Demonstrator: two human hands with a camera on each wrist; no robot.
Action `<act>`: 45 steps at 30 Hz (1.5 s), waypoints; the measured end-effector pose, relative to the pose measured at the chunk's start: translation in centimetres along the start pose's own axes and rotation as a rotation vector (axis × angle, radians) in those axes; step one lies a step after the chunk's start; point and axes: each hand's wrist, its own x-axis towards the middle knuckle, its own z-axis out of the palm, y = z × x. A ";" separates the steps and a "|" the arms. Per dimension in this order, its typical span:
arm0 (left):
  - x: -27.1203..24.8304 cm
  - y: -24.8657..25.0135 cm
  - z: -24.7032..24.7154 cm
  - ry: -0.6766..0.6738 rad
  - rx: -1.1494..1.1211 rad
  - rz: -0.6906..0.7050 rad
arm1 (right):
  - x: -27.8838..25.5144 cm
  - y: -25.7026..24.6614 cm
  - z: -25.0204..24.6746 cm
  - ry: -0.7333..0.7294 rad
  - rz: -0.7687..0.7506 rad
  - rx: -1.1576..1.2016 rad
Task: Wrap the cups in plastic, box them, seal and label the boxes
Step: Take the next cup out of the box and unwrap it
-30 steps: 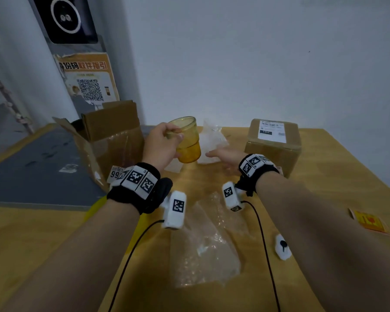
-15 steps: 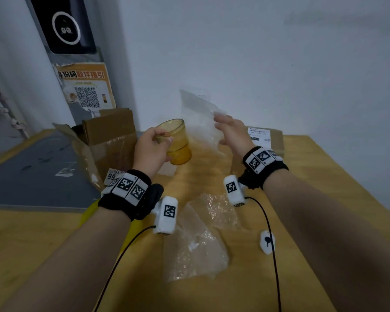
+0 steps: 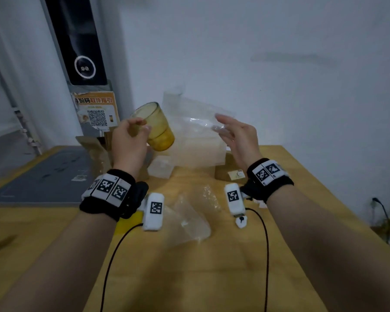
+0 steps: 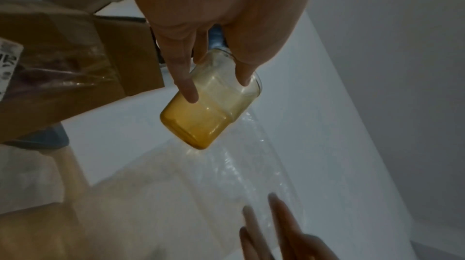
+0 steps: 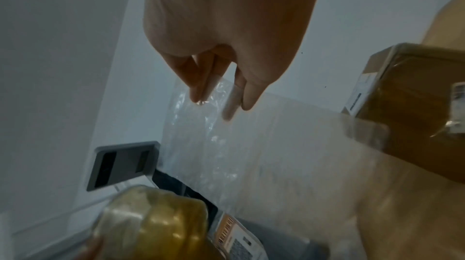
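My left hand (image 3: pixel 128 145) grips the amber glass cup (image 3: pixel 156 126) above the worktop (image 3: pixel 212 278), fingers and thumb curled round its upper wall, the cup tilted with its base toward my right hand (image 3: pixel 239 140). My right hand pinches the top edge of a clear plastic bag (image 3: pixel 196 136), which hangs between both hands, just beside the cup's base; I cannot tell whether they touch. Below my left hand stands an open cardboard box (image 3: pixel 99 152). Below my right hand sits a taped cardboard box (image 5: pixel 412 89) with a label. Nearer me than both wrists, a crumpled plastic sheet (image 3: pixel 189 217) lies on the worktop.
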 end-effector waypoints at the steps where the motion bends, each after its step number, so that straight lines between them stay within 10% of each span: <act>1: -0.5 0.7 -0.6 0.020 -0.022 0.002 | -1.2 0.0 -0.1 -0.010 0.001 -0.026; 12: -5.3 3.4 -3.4 -0.057 -0.082 -0.063 | -11.9 4.4 -2.5 -0.481 0.553 -0.191; 26: -11.0 -0.1 -0.6 -0.531 -0.046 -0.258 | -9.9 2.7 0.7 -0.312 0.228 -0.534; 37: -11.1 -5.7 -3.9 -0.965 0.496 -0.704 | -8.3 5.5 2.9 -0.287 0.396 -0.579; 45: -11.6 -10.0 -5.6 -0.524 0.412 -0.717 | -10.7 9.9 2.3 -0.473 0.522 -0.762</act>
